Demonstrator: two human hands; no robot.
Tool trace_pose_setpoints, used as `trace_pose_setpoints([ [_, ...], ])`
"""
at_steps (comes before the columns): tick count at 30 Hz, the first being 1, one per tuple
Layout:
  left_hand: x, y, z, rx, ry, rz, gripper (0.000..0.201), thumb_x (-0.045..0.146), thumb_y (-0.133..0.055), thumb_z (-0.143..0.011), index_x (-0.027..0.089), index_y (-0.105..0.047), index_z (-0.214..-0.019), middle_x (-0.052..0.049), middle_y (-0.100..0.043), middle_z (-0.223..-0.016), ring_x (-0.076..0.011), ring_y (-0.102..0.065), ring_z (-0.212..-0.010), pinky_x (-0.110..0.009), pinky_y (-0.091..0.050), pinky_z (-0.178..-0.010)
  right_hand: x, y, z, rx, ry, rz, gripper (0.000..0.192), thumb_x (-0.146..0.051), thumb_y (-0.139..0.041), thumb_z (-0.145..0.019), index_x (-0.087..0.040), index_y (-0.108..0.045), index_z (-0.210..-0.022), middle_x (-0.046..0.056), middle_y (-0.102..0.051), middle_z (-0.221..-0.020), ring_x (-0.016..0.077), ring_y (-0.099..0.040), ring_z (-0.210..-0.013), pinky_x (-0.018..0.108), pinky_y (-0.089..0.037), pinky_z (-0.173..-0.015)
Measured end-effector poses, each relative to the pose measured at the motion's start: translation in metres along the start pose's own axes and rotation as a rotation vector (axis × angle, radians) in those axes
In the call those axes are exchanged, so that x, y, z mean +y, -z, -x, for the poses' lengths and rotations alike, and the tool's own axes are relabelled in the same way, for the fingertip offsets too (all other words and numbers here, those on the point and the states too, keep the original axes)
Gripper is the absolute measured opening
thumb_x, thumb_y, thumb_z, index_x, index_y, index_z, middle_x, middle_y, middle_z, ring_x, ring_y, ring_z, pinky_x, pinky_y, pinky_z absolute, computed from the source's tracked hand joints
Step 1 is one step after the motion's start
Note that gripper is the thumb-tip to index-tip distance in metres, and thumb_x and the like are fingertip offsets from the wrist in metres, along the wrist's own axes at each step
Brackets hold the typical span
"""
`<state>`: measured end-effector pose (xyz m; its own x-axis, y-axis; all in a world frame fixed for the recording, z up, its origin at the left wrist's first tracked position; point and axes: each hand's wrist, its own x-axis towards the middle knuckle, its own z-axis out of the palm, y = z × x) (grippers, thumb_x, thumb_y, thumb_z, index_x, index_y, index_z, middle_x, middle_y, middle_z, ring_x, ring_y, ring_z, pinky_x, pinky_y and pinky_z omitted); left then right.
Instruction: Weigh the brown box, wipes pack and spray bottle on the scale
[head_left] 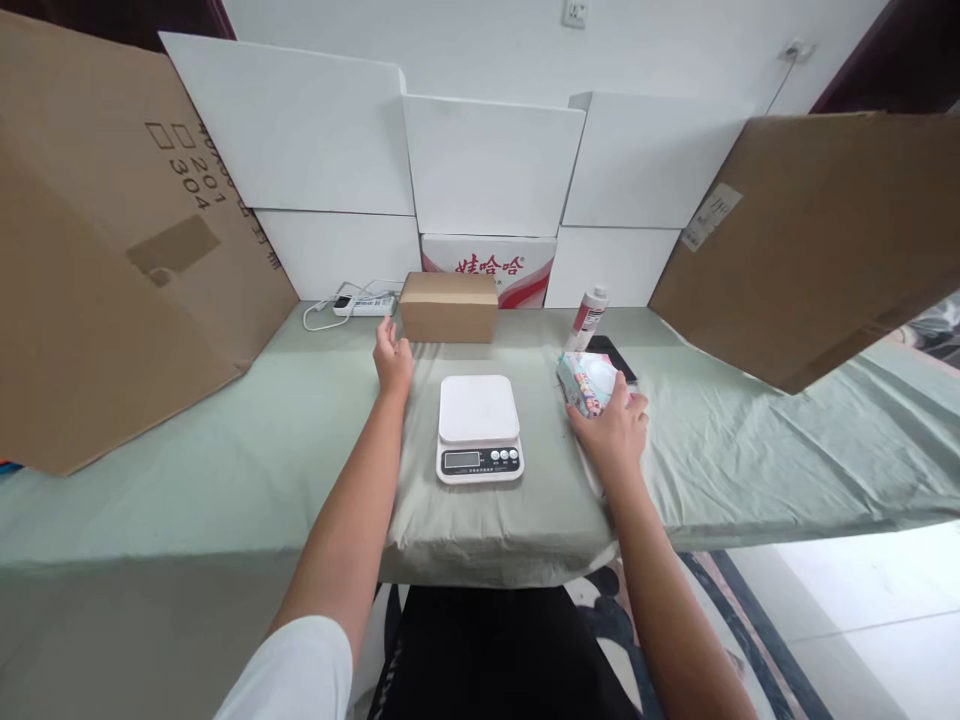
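My right hand (616, 435) is wrapped over the near end of a small colourful tissue box (576, 380) with a white oval on top, thumb on its left side. My left hand (392, 358) hovers or rests by the left front corner of a closed brown cardboard box (450, 320). Its fingers are loosely bent and apart, with nothing seen in them; whether it touches that box I cannot tell. Between my forearms lies a white kitchen scale (478, 415); its display shows no readable figures.
Behind the tissue box are a white bottle with a red label (587, 318) and a flat black object (611, 355). A white power strip (365, 305) with cables lies at the back left. Large cardboard panels (112, 250) flank the green cloth (315, 400), with white boxes (487, 165) behind.
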<state>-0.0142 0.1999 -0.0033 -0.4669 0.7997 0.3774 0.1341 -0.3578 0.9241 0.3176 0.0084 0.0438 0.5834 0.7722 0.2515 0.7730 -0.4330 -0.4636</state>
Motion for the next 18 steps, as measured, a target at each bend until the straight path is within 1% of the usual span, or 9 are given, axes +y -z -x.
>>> trace_pose_setpoints([
  [3,-0.002,0.0,-0.001,0.024,0.017,0.002,0.067,0.011,-0.051,-0.082,0.02,-0.052,-0.148,-0.015,-0.056,-0.162,-0.0245,-0.051,-0.154,-0.038,-0.041,-0.126,-0.001,0.004,0.0,-0.006,-0.023,-0.001,0.1,-0.053,-0.071,-0.083,-0.019,-0.031,-0.168,0.025,-0.048,-0.148,0.0475,-0.061,-0.128,0.059,-0.05,-0.105],
  [6,-0.004,-0.001,-0.003,0.028,0.024,0.02,0.065,0.011,-0.051,-0.082,0.02,-0.053,-0.147,-0.016,-0.056,-0.162,-0.025,-0.052,-0.153,-0.039,-0.042,-0.126,0.011,0.009,-0.008,-0.016,-0.068,-0.165,0.099,-0.054,-0.075,-0.079,-0.02,-0.039,-0.164,0.024,-0.049,-0.15,0.0459,-0.062,-0.129,0.06,-0.05,-0.109],
  [7,-0.004,-0.001,-0.003,0.027,0.025,0.03,0.064,0.011,-0.051,-0.082,0.019,-0.053,-0.146,-0.017,-0.056,-0.162,-0.0256,-0.053,-0.153,-0.039,-0.042,-0.126,0.016,0.011,-0.011,-0.023,-0.093,-0.277,0.098,-0.053,-0.078,-0.076,-0.02,-0.043,-0.161,0.023,-0.051,-0.151,0.0444,-0.063,-0.129,0.06,-0.051,-0.109],
  [9,-0.005,-0.002,-0.004,0.027,0.031,0.049,0.064,0.011,-0.052,-0.082,0.019,-0.054,-0.146,-0.018,-0.056,-0.162,-0.0267,-0.053,-0.152,-0.04,-0.042,-0.126,0.022,0.014,-0.018,-0.089,-0.148,-0.623,0.088,-0.053,-0.081,-0.073,-0.022,-0.054,-0.151,0.018,-0.059,-0.147,0.0395,-0.065,-0.128,0.055,-0.057,-0.106],
  [11,-0.007,-0.002,-0.004,0.031,0.034,0.064,0.063,0.012,-0.053,-0.082,0.019,-0.054,-0.145,-0.017,-0.056,-0.162,-0.0271,-0.053,-0.153,-0.04,-0.043,-0.126,0.022,0.016,-0.019,-0.236,-0.203,-1.042,0.069,-0.05,-0.082,-0.075,-0.024,-0.064,-0.136,0.012,-0.068,-0.139,0.0335,-0.069,-0.124,0.047,-0.064,-0.097],
  [13,-0.008,-0.002,-0.005,0.034,0.031,0.074,0.062,0.012,-0.053,-0.082,0.019,-0.054,-0.144,-0.017,-0.056,-0.162,-0.027,-0.053,-0.152,-0.041,-0.043,-0.126,0.015,0.015,-0.015,-0.395,-0.248,-1.348,0.053,-0.045,-0.082,-0.076,-0.024,-0.069,-0.124,0.008,-0.075,-0.131,0.0293,-0.074,-0.117,0.04,-0.068,-0.087],
  [15,-0.008,-0.002,-0.005,0.037,0.023,0.079,0.061,0.012,-0.053,-0.083,0.019,-0.055,-0.143,-0.017,-0.056,-0.161,-0.0267,-0.055,-0.151,-0.04,-0.043,-0.126,0.001,0.012,-0.008,-0.481,-0.249,-1.479,0.049,-0.04,-0.083,-0.076,-0.024,-0.07,-0.12,0.007,-0.077,-0.128,0.0277,-0.075,-0.115,0.037,-0.069,-0.083],
  [16,-0.009,-0.001,-0.005,0.038,0.018,0.079,0.06,0.012,-0.053,-0.083,0.019,-0.055,-0.143,-0.018,-0.057,-0.161,-0.0268,-0.055,-0.151,-0.04,-0.043,-0.125,-0.008,0.009,-0.004,-0.504,-0.224,-1.505,0.049,-0.039,-0.083,-0.077,-0.025,-0.07,-0.122,0.006,-0.077,-0.127,0.0275,-0.075,-0.116,0.037,-0.069,-0.084],
  [18,-0.009,-0.001,-0.005,0.036,0.006,0.077,0.06,0.012,-0.053,-0.083,0.018,-0.055,-0.143,-0.018,-0.057,-0.16,-0.0267,-0.055,-0.15,-0.04,-0.043,-0.125,-0.025,0.002,0.001,-0.54,-0.113,-1.519,0.054,-0.039,-0.083,-0.078,-0.025,-0.068,-0.128,0.006,-0.076,-0.131,0.0279,-0.073,-0.122,0.038,-0.066,-0.093],
])
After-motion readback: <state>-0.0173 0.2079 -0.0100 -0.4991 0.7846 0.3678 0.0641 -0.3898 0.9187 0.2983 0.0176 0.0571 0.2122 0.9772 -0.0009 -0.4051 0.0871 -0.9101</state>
